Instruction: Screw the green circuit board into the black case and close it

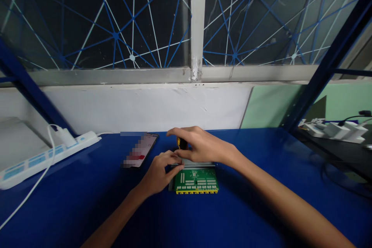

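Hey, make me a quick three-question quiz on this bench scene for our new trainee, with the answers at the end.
1. True or false: the phone lies left of the green circuit board.
2. Multiple choice: which hand grips the black-and-yellow tool handle? A) left B) right C) neither
3. Fill in: the row along the circuit board's near edge is coloured ____.

Key: 1. True. 2. B, the right hand. 3. Yellow.

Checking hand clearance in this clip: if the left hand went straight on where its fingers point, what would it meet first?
Probably the lower end of the yellow-and-black tool in the right hand, at the fingertips of the left hand; depth is unclear, so they may already touch.
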Action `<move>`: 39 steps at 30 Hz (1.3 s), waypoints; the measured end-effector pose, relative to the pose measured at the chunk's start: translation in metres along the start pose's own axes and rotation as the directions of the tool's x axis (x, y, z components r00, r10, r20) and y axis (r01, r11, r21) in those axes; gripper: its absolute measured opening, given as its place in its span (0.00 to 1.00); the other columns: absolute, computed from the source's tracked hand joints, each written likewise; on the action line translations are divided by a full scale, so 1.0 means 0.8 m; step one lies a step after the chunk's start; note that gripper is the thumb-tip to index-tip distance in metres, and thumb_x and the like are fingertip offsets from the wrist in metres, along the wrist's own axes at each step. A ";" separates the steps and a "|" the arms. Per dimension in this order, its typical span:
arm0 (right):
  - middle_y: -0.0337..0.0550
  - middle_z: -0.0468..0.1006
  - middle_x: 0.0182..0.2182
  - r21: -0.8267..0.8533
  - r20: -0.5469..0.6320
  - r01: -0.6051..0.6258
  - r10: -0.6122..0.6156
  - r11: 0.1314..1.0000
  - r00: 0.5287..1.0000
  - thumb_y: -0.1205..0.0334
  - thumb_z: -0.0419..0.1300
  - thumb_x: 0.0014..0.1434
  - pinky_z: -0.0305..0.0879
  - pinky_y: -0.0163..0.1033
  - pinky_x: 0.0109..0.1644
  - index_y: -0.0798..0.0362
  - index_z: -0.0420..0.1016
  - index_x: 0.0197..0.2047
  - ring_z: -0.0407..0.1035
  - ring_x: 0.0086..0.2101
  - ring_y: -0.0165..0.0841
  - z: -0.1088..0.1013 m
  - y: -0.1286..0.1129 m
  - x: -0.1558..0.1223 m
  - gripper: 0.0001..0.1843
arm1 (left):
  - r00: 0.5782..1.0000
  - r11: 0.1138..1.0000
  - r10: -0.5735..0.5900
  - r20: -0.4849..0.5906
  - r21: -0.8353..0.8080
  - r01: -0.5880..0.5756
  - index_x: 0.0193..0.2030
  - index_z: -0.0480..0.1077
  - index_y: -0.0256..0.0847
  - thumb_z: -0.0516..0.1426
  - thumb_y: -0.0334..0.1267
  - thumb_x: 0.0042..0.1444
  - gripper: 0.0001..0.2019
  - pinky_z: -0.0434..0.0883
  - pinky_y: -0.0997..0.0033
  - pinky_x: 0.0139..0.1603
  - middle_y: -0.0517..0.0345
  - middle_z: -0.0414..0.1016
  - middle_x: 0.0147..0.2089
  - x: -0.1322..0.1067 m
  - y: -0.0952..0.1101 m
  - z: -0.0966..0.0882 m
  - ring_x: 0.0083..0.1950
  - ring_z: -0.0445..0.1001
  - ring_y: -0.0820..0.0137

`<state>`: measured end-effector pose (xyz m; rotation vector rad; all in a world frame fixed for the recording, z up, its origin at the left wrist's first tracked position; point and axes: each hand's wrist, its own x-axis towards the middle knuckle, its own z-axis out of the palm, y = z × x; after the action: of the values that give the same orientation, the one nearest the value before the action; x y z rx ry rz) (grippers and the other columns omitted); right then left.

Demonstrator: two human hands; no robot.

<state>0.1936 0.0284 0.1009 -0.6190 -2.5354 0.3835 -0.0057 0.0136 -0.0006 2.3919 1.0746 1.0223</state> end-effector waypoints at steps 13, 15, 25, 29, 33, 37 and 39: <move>0.43 0.75 0.35 -0.023 -0.019 -0.002 0.002 1.000 1.000 0.69 0.55 0.58 0.60 0.37 0.35 0.54 0.64 0.57 0.67 0.32 0.33 -0.002 0.002 0.001 0.22 | 0.998 0.999 0.029 0.050 0.016 -0.030 0.40 0.76 0.41 0.58 0.36 0.59 0.06 0.68 0.58 0.50 0.54 0.79 0.42 -0.003 0.000 -0.004 0.46 0.74 0.62; 0.43 0.76 0.35 -0.024 -0.021 -0.005 0.005 1.000 1.000 0.68 0.55 0.59 0.61 0.37 0.35 0.54 0.64 0.57 0.68 0.33 0.33 -0.003 0.002 0.000 0.22 | 0.997 0.999 0.012 0.080 0.043 -0.015 0.41 0.76 0.42 0.59 0.35 0.57 0.07 0.67 0.56 0.51 0.54 0.79 0.43 -0.004 -0.001 -0.004 0.47 0.74 0.60; 0.45 0.77 0.36 -0.045 -0.053 0.002 -0.005 0.999 0.999 0.67 0.55 0.59 0.62 0.38 0.37 0.56 0.63 0.59 0.69 0.34 0.34 -0.015 0.001 -0.002 0.24 | 0.997 1.000 0.011 0.072 0.021 -0.013 0.37 0.76 0.41 0.56 0.35 0.59 0.07 0.68 0.60 0.44 0.55 0.78 0.39 0.002 0.002 -0.004 0.42 0.74 0.63; 0.43 0.77 0.35 -0.055 -0.136 -0.004 -0.004 0.998 0.991 0.69 0.55 0.58 0.62 0.37 0.37 0.56 0.63 0.59 0.68 0.32 0.32 -0.040 -0.001 -0.010 0.24 | 0.996 1.000 0.014 0.083 0.026 -0.016 0.40 0.77 0.43 0.55 0.35 0.61 0.08 0.67 0.61 0.45 0.56 0.78 0.39 0.001 0.002 -0.003 0.42 0.74 0.64; 0.39 0.76 0.33 -0.079 -0.284 -0.049 0.025 0.996 0.959 0.70 0.56 0.57 0.62 0.35 0.36 0.54 0.64 0.57 0.68 0.30 0.31 -0.076 -0.001 -0.028 0.24 | 0.998 0.999 0.037 0.054 0.019 -0.038 0.40 0.77 0.43 0.55 0.34 0.60 0.08 0.66 0.58 0.48 0.56 0.78 0.38 0.003 0.010 0.001 0.41 0.74 0.65; 0.37 0.76 0.31 -0.119 -0.406 -0.087 0.032 0.989 0.913 0.70 0.57 0.55 0.62 0.35 0.34 0.53 0.66 0.55 0.69 0.29 0.31 -0.110 0.003 -0.049 0.23 | 0.995 0.995 0.086 0.057 0.037 -0.089 0.40 0.77 0.44 0.55 0.33 0.60 0.09 0.66 0.59 0.46 0.56 0.77 0.36 0.016 0.040 0.016 0.40 0.73 0.65; 0.37 0.76 0.30 -0.127 -0.437 -0.098 0.033 0.987 0.899 0.70 0.57 0.54 0.63 0.35 0.34 0.53 0.67 0.54 0.69 0.28 0.30 -0.124 0.005 -0.061 0.23 | 0.986 0.990 0.133 0.104 0.037 -0.138 0.40 0.77 0.45 0.56 0.32 0.59 0.09 0.66 0.61 0.43 0.57 0.77 0.35 0.027 0.060 0.029 0.39 0.73 0.65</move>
<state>0.2846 0.0226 0.1628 -0.7532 -2.1266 0.0666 0.0458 -0.0023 0.0199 2.5522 0.9194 0.9178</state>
